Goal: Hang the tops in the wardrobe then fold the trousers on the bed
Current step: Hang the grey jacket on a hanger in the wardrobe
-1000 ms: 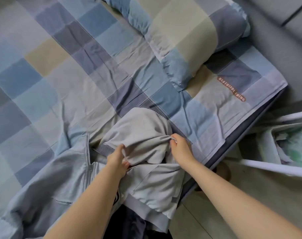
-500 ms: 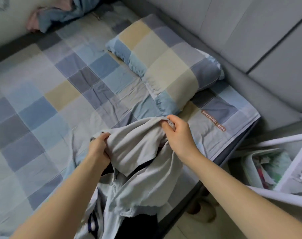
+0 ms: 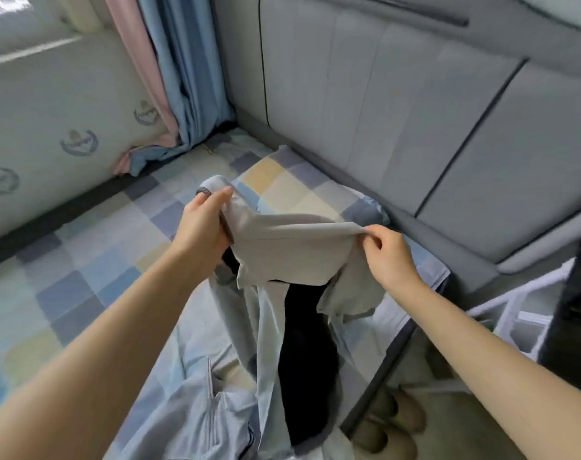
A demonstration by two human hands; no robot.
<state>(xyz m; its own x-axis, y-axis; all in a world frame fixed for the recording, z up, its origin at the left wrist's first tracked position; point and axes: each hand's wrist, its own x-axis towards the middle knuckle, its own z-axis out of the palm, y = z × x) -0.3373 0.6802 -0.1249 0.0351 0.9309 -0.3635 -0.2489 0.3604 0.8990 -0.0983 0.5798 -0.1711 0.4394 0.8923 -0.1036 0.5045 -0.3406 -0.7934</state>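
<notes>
A light grey top (image 3: pixel 289 250) hangs lifted above the bed (image 3: pixel 93 260), stretched between both hands. My left hand (image 3: pixel 204 227) grips its left upper edge near a ribbed cuff or collar. My right hand (image 3: pixel 387 257) pinches the right upper edge. Its lower part droops toward the mattress. Beneath it lie a pale blue-grey garment with a zip and pocket (image 3: pixel 212 393) and a dark, near-black garment (image 3: pixel 304 353) at the bed's near edge. No wardrobe shows in this view.
A checked pillow (image 3: pixel 292 190) lies behind the lifted top, against the grey padded headboard (image 3: pixel 398 121). Pink and blue curtains (image 3: pixel 169 78) hang at the far corner. A white rack (image 3: pixel 521 313) stands right of the bed, and slippers (image 3: pixel 392 423) sit on the floor.
Both hands have raised the grey top off the bed and pulled it apart, spreading it out. The view has tilted up toward the headboard and curtains.
</notes>
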